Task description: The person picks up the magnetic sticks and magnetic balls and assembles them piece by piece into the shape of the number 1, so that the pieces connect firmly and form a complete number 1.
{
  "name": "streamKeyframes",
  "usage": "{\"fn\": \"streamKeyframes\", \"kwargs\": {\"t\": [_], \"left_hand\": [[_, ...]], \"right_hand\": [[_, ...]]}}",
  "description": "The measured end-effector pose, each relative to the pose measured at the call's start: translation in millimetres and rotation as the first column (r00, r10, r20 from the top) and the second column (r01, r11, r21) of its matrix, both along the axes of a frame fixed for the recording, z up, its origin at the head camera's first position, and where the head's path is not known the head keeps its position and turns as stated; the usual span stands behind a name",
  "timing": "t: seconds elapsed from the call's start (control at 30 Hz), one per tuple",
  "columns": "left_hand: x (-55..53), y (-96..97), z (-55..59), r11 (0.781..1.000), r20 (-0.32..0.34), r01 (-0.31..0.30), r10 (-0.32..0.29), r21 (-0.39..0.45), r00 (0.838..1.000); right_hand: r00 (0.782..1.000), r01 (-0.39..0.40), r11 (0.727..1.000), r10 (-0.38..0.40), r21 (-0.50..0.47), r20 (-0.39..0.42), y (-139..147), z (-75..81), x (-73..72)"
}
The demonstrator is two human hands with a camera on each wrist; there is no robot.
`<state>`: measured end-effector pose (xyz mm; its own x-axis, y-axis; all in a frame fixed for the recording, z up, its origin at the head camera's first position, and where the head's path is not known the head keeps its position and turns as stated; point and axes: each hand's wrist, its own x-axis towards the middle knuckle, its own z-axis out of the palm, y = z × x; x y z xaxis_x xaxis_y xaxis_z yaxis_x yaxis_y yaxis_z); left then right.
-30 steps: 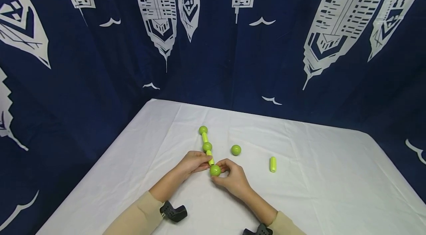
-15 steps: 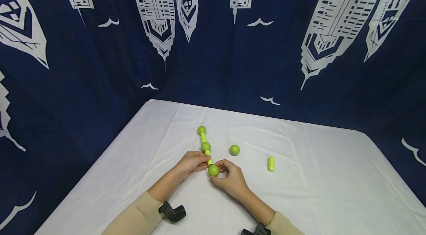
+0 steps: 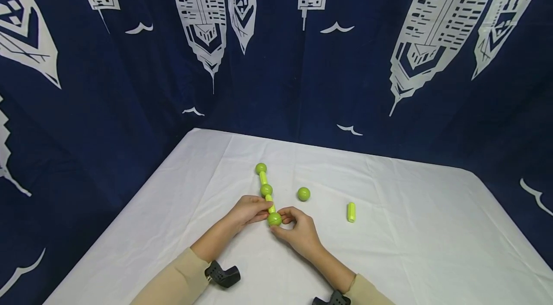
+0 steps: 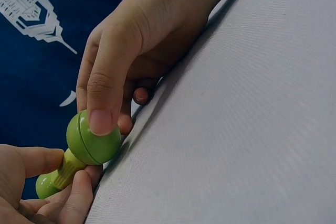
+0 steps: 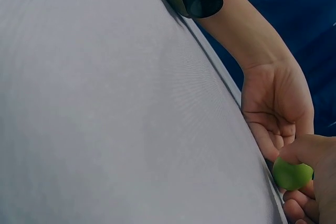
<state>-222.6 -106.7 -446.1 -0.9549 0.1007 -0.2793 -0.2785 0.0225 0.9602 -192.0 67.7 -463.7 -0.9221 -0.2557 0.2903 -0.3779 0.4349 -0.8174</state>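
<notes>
A chain of green balls joined by yellow-green rods runs away from me over the white table. My left hand (image 3: 249, 210) pinches the nearer rod (image 4: 67, 169) between thumb and fingers. With thumb and fingertips, my right hand (image 3: 301, 231) grips the nearest green ball (image 3: 274, 219), which has a seam line round it. In the left wrist view this ball sits right at the rod's end. Farther along lie the middle ball (image 3: 266, 190), a second rod (image 3: 263, 178) and the end ball (image 3: 261, 168). The right wrist view shows the gripped ball partly behind the right thumb.
A loose green ball (image 3: 304, 194) lies to the right of the chain, and a single yellow-green rod (image 3: 351, 212) farther right. Behind the white-covered table (image 3: 432, 228) hangs a dark blue curtain (image 3: 276, 79) with white building prints.
My right hand has brought the nearest ball slightly up against the rod's end, closing the small gap there. The ball has turned, so its seam now shows. My left hand keeps its grip.
</notes>
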Motion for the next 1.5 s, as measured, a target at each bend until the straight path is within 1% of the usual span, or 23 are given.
{"fn": "streamKeyframes", "kwargs": {"t": [0.27,0.5,0.73,0.87,1.03,1.17,1.23,1.3,1.37,1.5], "left_hand": [[-0.8,-0.1,0.1,1.000,0.001,0.002,-0.002,-0.012,1.000],[1.5,-0.5,2.6,1.000,0.003,0.008,-0.008,-0.005,1.000],[-1.3,-0.3,-0.8,1.000,0.002,0.020,-0.020,0.001,1.000],[-2.8,-1.5,-1.1,0.999,0.028,0.029,-0.029,0.016,0.999],[-2.1,-4.6,1.3,0.998,0.079,0.045,-0.048,0.042,0.996],[2.6,-8.0,4.6,0.996,0.109,0.088,-0.090,0.029,0.990],[6.2,-9.9,5.9,0.994,0.115,0.112,-0.113,0.020,0.987],[10.4,-11.5,6.2,0.990,0.113,0.135,-0.138,0.029,0.984],[15.4,-12.5,5.9,0.987,0.105,0.151,-0.156,0.060,0.982],[25.8,-12.3,3.9,0.976,0.093,0.149,-0.165,0.156,0.982]], "right_hand": [[1.000,-0.005,1.000,0.005,0.001,0.009,0,1.2,0.3],[1.000,-0.023,1.000,0.023,0.021,-0.001,1,1.2,0.2],[1.000,-0.018,1.000,0.018,0.022,-0.012,2,0.6,0.0],[1.000,-0.015,1.000,0.015,0.008,-0.015,2,0.3,0.7],[1.000,-0.014,1.000,0.014,-0.026,-0.003,2,-0.2,1.4],[1.000,-0.020,0.998,0.021,-0.066,0.009,3,-1.5,2.2],[1.000,-0.023,0.996,0.025,-0.081,0.016,3,-2.1,2.2],[1.000,-0.023,0.995,0.025,-0.094,0.019,3,-2.2,1.9],[1.000,-0.018,0.995,0.020,-0.096,0.017,3,-1.8,1.6],[1.000,-0.011,0.995,0.012,-0.099,0.014,4,-0.7,0.8]]}}
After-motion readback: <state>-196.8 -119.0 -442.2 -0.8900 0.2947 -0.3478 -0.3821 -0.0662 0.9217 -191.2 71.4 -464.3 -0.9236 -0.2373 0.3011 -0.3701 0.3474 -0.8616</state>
